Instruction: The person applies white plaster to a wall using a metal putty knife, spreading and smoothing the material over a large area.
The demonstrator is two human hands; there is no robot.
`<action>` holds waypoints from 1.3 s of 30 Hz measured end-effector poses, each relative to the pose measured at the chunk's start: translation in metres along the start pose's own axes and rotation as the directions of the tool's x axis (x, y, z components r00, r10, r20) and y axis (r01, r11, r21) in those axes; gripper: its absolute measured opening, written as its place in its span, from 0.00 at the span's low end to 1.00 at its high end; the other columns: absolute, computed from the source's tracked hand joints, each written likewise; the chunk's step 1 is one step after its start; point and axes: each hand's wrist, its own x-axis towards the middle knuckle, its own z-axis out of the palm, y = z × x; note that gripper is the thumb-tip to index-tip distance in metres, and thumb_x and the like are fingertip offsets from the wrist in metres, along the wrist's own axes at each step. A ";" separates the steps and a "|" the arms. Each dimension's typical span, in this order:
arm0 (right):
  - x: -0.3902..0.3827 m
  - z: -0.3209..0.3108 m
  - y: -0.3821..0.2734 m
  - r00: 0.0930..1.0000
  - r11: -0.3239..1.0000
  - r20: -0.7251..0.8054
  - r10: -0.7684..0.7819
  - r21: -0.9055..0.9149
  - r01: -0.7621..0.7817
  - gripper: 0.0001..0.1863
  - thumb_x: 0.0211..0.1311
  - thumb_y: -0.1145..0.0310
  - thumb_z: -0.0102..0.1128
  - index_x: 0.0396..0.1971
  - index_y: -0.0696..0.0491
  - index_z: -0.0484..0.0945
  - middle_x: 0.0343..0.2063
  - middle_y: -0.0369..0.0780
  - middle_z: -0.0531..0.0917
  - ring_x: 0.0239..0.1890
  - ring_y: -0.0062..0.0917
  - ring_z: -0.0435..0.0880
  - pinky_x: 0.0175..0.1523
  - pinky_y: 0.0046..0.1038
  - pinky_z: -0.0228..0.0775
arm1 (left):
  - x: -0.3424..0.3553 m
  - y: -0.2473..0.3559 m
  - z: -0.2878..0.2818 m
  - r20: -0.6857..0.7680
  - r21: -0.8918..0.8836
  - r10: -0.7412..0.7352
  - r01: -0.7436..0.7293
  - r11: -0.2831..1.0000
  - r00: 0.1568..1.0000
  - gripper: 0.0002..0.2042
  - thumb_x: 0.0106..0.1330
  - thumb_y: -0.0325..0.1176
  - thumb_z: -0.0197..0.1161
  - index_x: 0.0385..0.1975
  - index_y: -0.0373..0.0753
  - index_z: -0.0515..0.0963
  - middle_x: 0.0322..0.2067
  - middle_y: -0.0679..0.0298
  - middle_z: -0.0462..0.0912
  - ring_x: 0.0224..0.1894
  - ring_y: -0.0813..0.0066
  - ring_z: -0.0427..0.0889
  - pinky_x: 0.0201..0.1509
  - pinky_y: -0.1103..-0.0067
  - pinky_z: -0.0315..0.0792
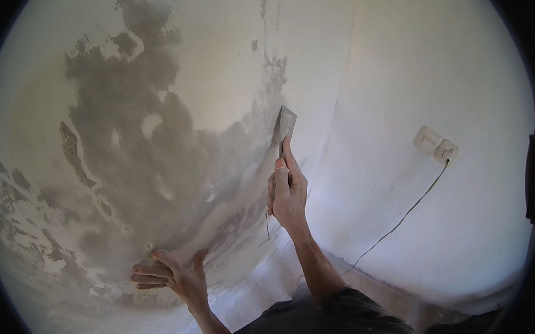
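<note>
— Grip of your right hand (289,198)?
— Closed around a flat grey metal scraper (288,121), near the right edge of the patchy grey-and-white plastered wall (224,69).
— Your left hand (183,278)?
— Spread open and bare, toward that wall's lower edge.

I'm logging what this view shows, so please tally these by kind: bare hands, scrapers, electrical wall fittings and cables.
Bare hands: 2 (left hand, right hand)
Scrapers: 1 (scraper in the right hand)
Electrical wall fittings: 2 (left fitting, right fitting)
Cables: 1 (cable from the right fitting)
Total: 6
</note>
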 end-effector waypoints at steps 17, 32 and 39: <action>0.009 -0.012 0.010 0.982 0.971 0.096 -0.161 -0.163 0.175 0.28 0.77 0.62 0.39 0.72 0.55 0.52 0.11 0.28 0.63 0.09 0.10 0.59 0.14 0.18 0.57 | -0.009 -0.010 0.005 0.029 -0.045 -0.076 0.077 0.996 0.997 0.63 0.46 0.70 0.65 0.74 0.39 0.36 0.70 0.34 0.22 0.72 0.31 0.20 0.68 0.39 0.25; 0.036 -0.009 -0.046 0.962 0.960 0.154 -0.226 -0.132 0.246 0.28 0.76 0.65 0.40 0.71 0.58 0.53 0.19 0.26 0.62 0.19 0.09 0.57 0.23 0.15 0.53 | 0.004 0.000 -0.009 -0.023 -0.069 -0.020 0.018 0.997 1.000 0.63 0.46 0.65 0.69 0.75 0.47 0.33 0.70 0.38 0.17 0.69 0.30 0.11 0.63 0.33 0.18; 0.032 -0.010 -0.040 0.900 0.877 0.225 -0.373 -0.231 0.421 0.27 0.75 0.69 0.42 0.71 0.56 0.56 0.19 0.28 0.66 0.21 0.10 0.58 0.25 0.17 0.55 | 0.004 0.004 -0.006 -0.036 -0.075 0.005 -0.007 0.997 0.999 0.63 0.45 0.66 0.68 0.75 0.46 0.35 0.70 0.37 0.19 0.69 0.29 0.14 0.63 0.33 0.18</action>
